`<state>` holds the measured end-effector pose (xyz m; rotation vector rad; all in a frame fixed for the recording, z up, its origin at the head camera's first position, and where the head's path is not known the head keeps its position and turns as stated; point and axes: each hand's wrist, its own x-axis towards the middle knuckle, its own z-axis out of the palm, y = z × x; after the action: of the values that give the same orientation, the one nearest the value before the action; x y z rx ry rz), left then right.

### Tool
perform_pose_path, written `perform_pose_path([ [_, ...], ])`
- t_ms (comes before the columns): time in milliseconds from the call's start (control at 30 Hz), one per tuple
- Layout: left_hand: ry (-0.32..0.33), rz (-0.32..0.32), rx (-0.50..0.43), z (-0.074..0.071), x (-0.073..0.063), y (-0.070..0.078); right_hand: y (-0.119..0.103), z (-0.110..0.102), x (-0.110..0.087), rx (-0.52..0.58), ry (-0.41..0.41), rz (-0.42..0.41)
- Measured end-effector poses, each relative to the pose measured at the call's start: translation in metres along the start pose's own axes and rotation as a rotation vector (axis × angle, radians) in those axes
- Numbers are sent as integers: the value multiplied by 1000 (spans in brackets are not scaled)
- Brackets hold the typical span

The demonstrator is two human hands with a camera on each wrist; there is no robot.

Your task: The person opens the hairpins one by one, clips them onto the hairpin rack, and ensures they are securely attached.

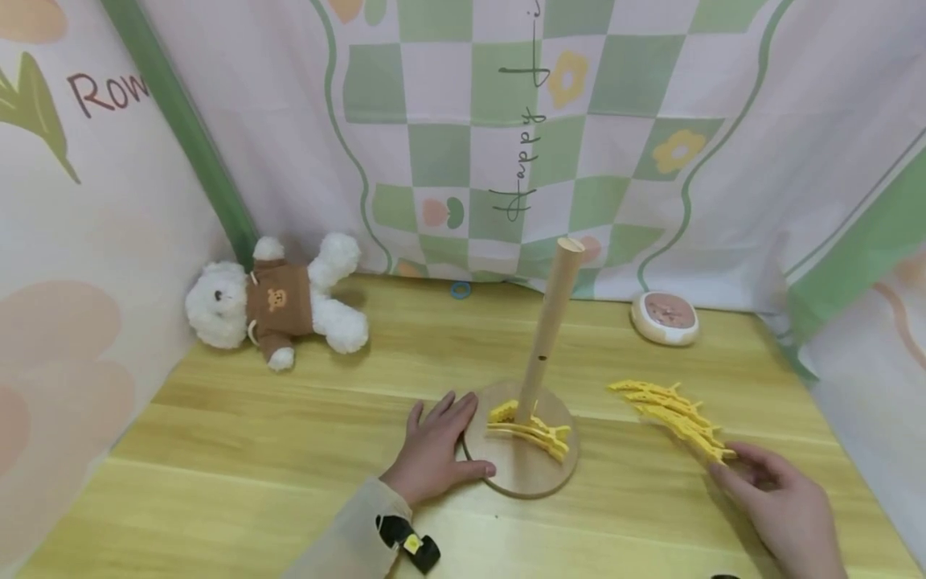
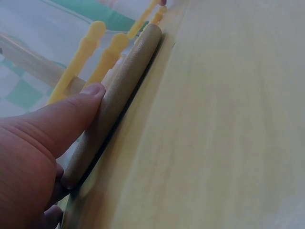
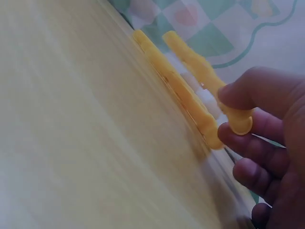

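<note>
A round wooden base [image 1: 515,476] stands on the table with a wooden post [image 1: 555,314] rising from it, tilted in the head view. My left hand [image 1: 427,462] rests at the base's left edge, fingers spread, thumb lying over the rim. Yellow curved plastic pieces [image 1: 530,435] with small prongs lie on the base around the post's foot. To the right, my right hand [image 1: 788,503] pinches the near end of another yellow curved piece [image 3: 202,71] between thumb and fingers. In the right wrist view it is raised at an angle over further yellow pieces [image 3: 183,95] on the table.
A white plush toy [image 1: 285,301] in a brown shirt lies at the back left. Near the back edge is a small blue ring [image 1: 460,289]. A white and pink rounded device [image 1: 665,318] sits at the back right. Printed curtains [image 1: 506,145] enclose the table.
</note>
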<state>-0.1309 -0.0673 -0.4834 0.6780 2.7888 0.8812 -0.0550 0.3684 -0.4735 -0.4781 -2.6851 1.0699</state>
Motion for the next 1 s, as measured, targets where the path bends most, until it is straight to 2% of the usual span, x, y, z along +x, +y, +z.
perform_pose_path([
  [133, -1, 0, 5, 0, 1, 0, -7, 8, -2, 103, 38, 8],
  [300, -9, -7, -1, -1, 0, 1, -21, 18, -6, 129, 69, -26],
  [600, -9, -4, -6, -2, -1, 2, -38, 25, -11, 229, 68, -18],
  [1000, -10, -7, -5, -1, 0, 1, -50, 34, -16, 212, 74, -193],
])
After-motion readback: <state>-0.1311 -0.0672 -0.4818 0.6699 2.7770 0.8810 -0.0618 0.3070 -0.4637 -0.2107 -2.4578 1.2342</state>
